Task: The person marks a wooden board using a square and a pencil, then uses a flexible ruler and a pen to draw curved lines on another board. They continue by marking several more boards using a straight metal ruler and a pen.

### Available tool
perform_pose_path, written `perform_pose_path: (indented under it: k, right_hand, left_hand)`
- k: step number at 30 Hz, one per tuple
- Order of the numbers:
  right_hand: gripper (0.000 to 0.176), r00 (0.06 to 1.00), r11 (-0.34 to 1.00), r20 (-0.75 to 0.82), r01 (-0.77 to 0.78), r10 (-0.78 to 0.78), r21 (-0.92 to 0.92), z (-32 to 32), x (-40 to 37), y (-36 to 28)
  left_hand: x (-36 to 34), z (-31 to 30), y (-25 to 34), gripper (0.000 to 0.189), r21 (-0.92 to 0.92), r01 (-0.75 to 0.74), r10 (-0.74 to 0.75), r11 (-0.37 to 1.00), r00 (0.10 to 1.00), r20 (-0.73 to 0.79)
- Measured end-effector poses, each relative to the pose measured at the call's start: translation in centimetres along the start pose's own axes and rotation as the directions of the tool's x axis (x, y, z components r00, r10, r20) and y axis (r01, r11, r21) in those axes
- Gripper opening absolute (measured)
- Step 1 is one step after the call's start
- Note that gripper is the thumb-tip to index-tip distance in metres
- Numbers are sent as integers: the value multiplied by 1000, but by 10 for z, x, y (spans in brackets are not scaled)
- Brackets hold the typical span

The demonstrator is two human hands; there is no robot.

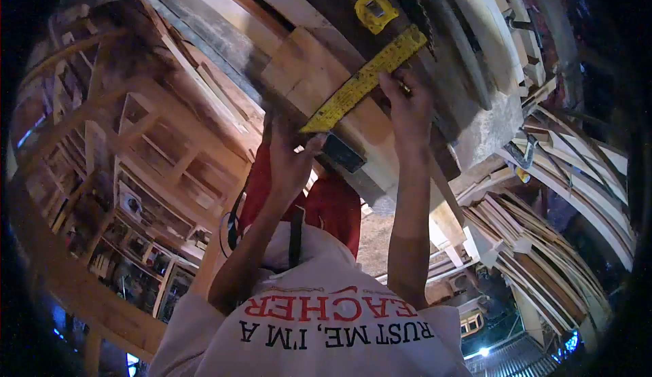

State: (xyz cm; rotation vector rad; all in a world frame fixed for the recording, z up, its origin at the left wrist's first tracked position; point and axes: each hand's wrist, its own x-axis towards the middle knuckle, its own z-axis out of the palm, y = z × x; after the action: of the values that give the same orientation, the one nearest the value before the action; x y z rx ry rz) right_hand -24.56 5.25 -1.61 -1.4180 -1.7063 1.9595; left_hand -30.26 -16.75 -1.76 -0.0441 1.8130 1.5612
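Head view: 1 yellow try square across wooden block, spanning both hands; left hand grips its stock; right hand pinches pencil at blade; I'd hold stock flush, mark tight.

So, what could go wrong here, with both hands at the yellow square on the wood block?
The right hand works just beside the toothed saw blade; a slip could bring fingers against the teeth. The left hand holds the yellow square only at its near end, so it might pivot on the wood block.
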Motion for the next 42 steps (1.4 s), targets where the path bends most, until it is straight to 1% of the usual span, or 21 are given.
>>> perform_pose_path:
  k: [3,4,6,10,12,14,15,17,18,20,21,23,24,25,27,29,30,33,36,38,42]
  right_hand:
    - [34,998,996,-67,10,-16,-91,9,11,-17]
    - [34,998,995,-69,-2,-5,-98,10,18,-15]
    - [32,993,981,-87,63,-80,-184,14,31,-12]
    - [31,996,995,-51,68,-72,-70,12,33,-13]
    - [31,994,998,-94,57,-59,-26,14,33,-9]
    - [31,998,999,-50,36,-36,7,17,31,-7]
    - [30,1000,999,-5,17,-17,45,17,30,-8]
    - [27,1000,999,20,-20,19,35,18,29,-10]
    - [25,998,999,44,-43,42,28,18,29,-10]
    - [25,999,999,28,-47,47,-10,17,28,-11]
    - [24,999,998,6,-49,49,-44,17,29,-10]
    - [23,999,997,0,-39,39,-61,16,30,-4]
    - [23,1000,997,-6,-27,27,-78,15,31,-1]
    - [23,999,996,-7,-32,32,-81,14,31,0]
    - [22,999,998,30,41,-40,-46,15,31,-3]
    - [26,998,997,5,56,-56,-47,19,29,-11]
    - [31,997,996,-24,73,-75,-45,21,29,-13]
    - [32,994,993,-20,103,-104,-51,22,31,-10]
    - [33,997,997,-49,54,-57,-62,22,28,-12]
    - [33,996,996,-38,74,-77,-57,21,32,-7]
    - [33,994,992,-33,107,-109,-61,22,33,-6]
  left_hand:
    - [0,11,15,46,-77,94,-94,993,996,-3]
    - [5,12,23,41,25,111,-110,994,993,-40]
    - [15,9,21,39,32,101,-99,994,994,-47]
    - [18,9,25,35,47,83,-78,995,991,-105]
    - [23,12,29,36,45,88,-82,995,989,-123]
    - [31,14,29,22,175,-62,86,983,988,-132]
    - [32,15,33,22,172,-52,75,984,988,-134]
    - [29,15,45,32,181,36,-20,983,996,-90]
    - [28,14,47,32,181,41,-24,983,995,-96]
    - [25,11,50,30,286,206,-185,936,978,-99]
    - [25,12,49,30,286,210,-189,935,977,-101]
    - [26,14,46,31,208,93,-77,974,993,-85]
    - [27,14,45,31,207,98,-82,974,993,-84]
    - [27,15,44,23,210,75,-57,975,994,-89]
    - [27,15,40,19,210,56,-37,976,995,-96]
    - [28,14,32,16,176,-53,71,983,993,-96]
    - [28,15,33,16,177,-52,69,983,993,-96]
    - [28,18,40,15,196,-1,23,981,994,-110]
    - [27,19,40,16,128,46,-32,991,994,-108]
    - [27,18,35,16,134,23,-2,991,988,-155]
    - [26,16,33,16,175,-12,38,985,988,-150]
